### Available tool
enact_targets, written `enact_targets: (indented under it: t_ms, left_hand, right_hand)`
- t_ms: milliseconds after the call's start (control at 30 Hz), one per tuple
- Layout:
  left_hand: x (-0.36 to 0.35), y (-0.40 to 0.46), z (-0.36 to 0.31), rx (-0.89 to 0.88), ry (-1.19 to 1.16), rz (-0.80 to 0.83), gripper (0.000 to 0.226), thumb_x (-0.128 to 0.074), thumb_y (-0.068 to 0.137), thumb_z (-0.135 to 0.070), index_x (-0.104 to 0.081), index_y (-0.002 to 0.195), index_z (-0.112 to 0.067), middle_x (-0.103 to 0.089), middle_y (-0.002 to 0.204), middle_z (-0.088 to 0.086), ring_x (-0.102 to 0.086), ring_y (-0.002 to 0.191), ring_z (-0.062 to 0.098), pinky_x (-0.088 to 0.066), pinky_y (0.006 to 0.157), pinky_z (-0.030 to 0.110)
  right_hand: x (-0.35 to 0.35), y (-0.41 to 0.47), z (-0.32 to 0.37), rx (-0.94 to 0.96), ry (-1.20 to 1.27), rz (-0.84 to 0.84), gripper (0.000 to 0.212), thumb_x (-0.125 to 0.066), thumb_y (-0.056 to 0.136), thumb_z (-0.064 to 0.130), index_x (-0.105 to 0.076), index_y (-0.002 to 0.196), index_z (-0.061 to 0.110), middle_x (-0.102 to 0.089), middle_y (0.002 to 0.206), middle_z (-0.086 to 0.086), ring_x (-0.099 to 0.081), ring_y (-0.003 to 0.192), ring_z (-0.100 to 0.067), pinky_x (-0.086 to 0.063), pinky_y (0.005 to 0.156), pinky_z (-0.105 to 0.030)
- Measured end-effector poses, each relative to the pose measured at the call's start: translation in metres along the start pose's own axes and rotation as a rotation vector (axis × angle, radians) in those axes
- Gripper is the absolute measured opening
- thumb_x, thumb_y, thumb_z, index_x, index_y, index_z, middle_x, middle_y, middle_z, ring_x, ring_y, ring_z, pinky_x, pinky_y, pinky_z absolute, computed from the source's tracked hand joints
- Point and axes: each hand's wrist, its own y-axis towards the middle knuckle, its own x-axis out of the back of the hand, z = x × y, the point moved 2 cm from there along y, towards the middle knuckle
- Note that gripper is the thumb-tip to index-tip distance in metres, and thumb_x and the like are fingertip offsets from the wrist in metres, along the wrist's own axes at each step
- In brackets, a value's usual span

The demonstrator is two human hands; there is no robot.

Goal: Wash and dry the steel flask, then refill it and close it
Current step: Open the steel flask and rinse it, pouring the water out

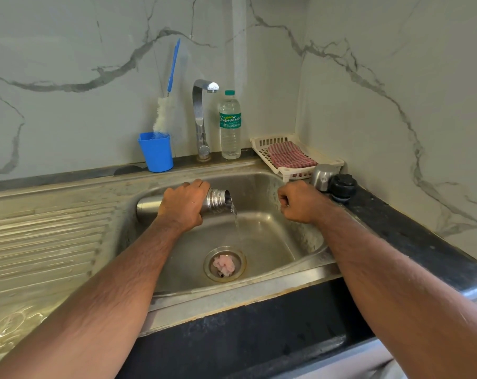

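My left hand [184, 205] grips the steel flask [217, 202] around its upper body and holds it sideways over the sink [262, 296]. The flask's open threaded mouth points right, and a thin stream of water [235, 216] runs out of it into the basin. My right hand [299, 202] hovers over the sink's right side with its fingers curled and nothing in it. The flask's steel cup lid [322, 177] and black stopper [342, 186] sit on the dark counter to the right.
A tap [200, 119] stands behind the sink beside a plastic water bottle [230, 125]. A blue cup [156, 151] holds a bottle brush [166, 110]. A white basket [327, 160] holds a red checked cloth [290, 155]. Pink material [224, 265] lies in the drain.
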Motion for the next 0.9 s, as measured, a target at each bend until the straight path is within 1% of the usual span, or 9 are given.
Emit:
enact_targets:
  t_ms: [167, 700, 900]
  left_hand:
    - [0.0004, -0.0008, -0.0012, -0.007, 0.020, 0.002, 0.067, -0.084, 0.074, -0.029, -0.049, 0.130, -0.022, -0.059, 0.125, 0.000, -0.059, 0.108, 0.021, -0.048, 0.085, 0.038]
    - [-0.0004, 0.0007, -0.0050, -0.021, 0.052, 0.010, 0.070, -0.084, 0.076, -0.031, -0.047, 0.134, -0.022, -0.057, 0.131, 0.002, -0.058, 0.114, 0.022, -0.049, 0.091, 0.040]
    - [0.0003, 0.0005, -0.0062, -0.028, 0.065, 0.006, 0.070, -0.084, 0.076, -0.030, -0.046, 0.135, -0.021, -0.057, 0.132, 0.003, -0.058, 0.116, 0.022, -0.049, 0.092, 0.040]
  right_hand:
    - [0.0001, 0.0000, 0.0000, 0.007, -0.008, 0.005, 0.015, -0.067, 0.075, 0.008, -0.059, 0.073, 0.020, -0.061, 0.077, 0.000, -0.060, 0.072, -0.018, -0.061, 0.070, -0.042]
    - [0.0013, -0.0005, 0.0006, 0.013, -0.009, 0.004, 0.014, -0.066, 0.077, 0.008, -0.059, 0.072, 0.020, -0.062, 0.075, 0.000, -0.061, 0.072, -0.018, -0.061, 0.069, -0.042]
    - [0.0013, -0.0010, 0.0014, 0.003, -0.006, 0.011, 0.014, -0.066, 0.077, 0.007, -0.060, 0.073, 0.019, -0.062, 0.076, -0.001, -0.061, 0.073, -0.019, -0.060, 0.069, -0.039]
